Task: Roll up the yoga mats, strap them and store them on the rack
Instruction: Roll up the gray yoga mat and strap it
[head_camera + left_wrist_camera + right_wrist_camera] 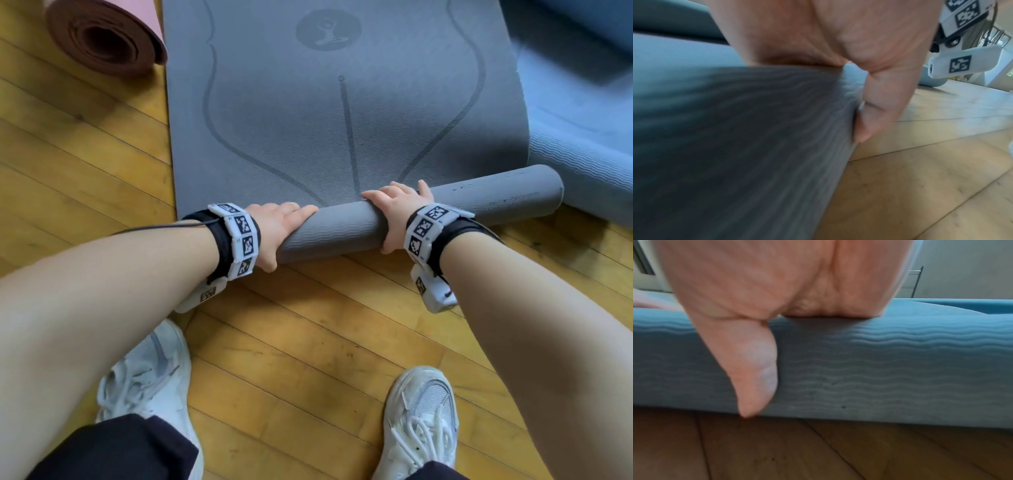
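Beneath both grips, the grey yoga mat (pixel 342 113) lies on the floor (pixel 102 171), its near end rolled. Left hand (pixel 277 226) and right hand (pixel 397 205) each clamp the roll (pixel 335 233). Recommendation: push forward evenly, keeping edges aligned; the roll currently skews rightward.

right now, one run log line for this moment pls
phase: rolling grey mat | roll: started, near end, on floor | left hand: grips roll | right hand: grips roll | strap: not seen
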`<state>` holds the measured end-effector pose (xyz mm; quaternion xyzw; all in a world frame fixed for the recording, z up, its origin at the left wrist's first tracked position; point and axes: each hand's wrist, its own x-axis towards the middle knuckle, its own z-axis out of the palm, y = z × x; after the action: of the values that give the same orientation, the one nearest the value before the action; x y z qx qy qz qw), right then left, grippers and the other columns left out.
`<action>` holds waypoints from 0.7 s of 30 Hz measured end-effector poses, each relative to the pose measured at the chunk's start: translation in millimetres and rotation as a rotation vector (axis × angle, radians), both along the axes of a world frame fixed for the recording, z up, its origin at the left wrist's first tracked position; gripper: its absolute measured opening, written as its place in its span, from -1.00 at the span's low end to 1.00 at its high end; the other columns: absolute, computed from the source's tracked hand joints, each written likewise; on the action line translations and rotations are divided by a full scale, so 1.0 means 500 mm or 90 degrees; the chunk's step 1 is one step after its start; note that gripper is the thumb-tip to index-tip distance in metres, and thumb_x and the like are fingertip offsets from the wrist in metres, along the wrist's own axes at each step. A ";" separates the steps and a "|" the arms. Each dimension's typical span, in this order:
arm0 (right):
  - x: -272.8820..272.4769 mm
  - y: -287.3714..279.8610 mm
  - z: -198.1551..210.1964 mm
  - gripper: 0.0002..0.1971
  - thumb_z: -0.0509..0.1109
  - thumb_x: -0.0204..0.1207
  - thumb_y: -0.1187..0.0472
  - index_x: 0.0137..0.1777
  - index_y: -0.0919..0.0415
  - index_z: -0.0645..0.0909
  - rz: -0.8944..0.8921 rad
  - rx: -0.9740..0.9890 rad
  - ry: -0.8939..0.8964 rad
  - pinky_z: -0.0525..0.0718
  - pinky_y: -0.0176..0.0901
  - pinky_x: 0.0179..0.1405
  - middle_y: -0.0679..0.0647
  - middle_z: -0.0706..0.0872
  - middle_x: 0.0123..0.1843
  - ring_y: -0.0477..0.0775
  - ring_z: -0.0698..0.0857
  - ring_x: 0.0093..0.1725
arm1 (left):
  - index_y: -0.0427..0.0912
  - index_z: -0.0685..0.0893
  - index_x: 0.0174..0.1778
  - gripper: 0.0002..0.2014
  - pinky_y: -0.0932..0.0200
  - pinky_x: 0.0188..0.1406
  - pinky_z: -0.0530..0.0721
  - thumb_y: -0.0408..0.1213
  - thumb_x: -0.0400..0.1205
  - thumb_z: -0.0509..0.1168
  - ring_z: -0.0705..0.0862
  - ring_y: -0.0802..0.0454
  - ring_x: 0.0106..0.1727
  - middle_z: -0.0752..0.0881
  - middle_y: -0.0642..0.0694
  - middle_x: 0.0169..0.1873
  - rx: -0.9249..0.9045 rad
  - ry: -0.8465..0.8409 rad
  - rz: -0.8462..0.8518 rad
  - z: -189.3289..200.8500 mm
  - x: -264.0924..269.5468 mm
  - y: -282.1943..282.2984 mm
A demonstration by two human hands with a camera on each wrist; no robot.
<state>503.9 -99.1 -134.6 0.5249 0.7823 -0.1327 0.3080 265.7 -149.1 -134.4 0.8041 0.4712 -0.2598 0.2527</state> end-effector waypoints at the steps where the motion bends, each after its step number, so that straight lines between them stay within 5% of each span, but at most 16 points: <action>1: -0.002 0.001 0.002 0.17 0.68 0.16 -0.09 0.66 -0.18 -0.04 -0.009 -0.002 -0.005 -0.11 0.43 0.60 0.01 0.16 0.66 0.11 0.02 0.68 | 0.06 -0.23 0.66 0.22 -0.04 0.30 0.53 -0.17 0.30 0.56 0.42 -0.09 0.43 0.21 -0.04 0.55 -0.007 -0.006 -0.001 0.001 -0.002 0.005; 5: -0.004 -0.035 0.009 0.20 0.60 0.30 -0.09 0.65 -0.20 -0.30 0.009 0.061 -0.016 -0.21 0.50 0.56 0.05 -0.10 0.71 0.15 -0.19 0.69 | 0.05 -0.21 0.67 0.22 0.02 0.21 0.58 -0.21 0.30 0.57 0.46 -0.08 0.38 0.23 -0.05 0.53 -0.031 -0.020 -0.007 0.002 -0.008 0.021; 14: -0.012 -0.026 0.003 -0.01 0.57 0.30 -0.15 0.62 -0.16 0.01 0.039 0.081 0.016 0.11 0.52 0.51 0.01 0.30 0.53 0.15 0.31 0.52 | 0.09 -0.19 0.66 0.19 -0.02 0.28 0.55 -0.22 0.31 0.56 0.44 -0.08 0.43 0.31 -0.03 0.52 0.016 0.015 0.018 0.004 0.009 0.026; 18: -0.023 0.002 0.002 0.03 0.60 0.23 -0.22 0.59 -0.19 0.04 0.041 0.038 -0.015 0.25 0.49 0.44 0.01 0.35 0.48 0.17 0.37 0.48 | 0.08 -0.40 0.63 0.09 -0.12 0.64 0.00 -0.03 0.51 0.39 -0.05 -0.15 0.68 -0.11 -0.16 0.68 0.077 0.057 0.101 -0.008 0.034 -0.034; 21: -0.030 0.016 0.008 0.03 0.61 0.20 -0.24 0.59 -0.19 0.06 0.030 0.013 -0.025 0.26 0.48 0.44 0.01 0.35 0.47 0.17 0.37 0.48 | 0.06 -0.48 0.60 0.13 -0.29 0.61 -0.24 0.11 0.52 0.37 -0.29 -0.21 0.67 -0.33 -0.18 0.65 0.075 0.095 0.155 -0.014 0.041 -0.063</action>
<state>489.0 -91.4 -130.6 0.5118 0.7896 -0.1072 0.3212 286.2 -180.7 -141.5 0.7329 0.5973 -0.2579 0.1990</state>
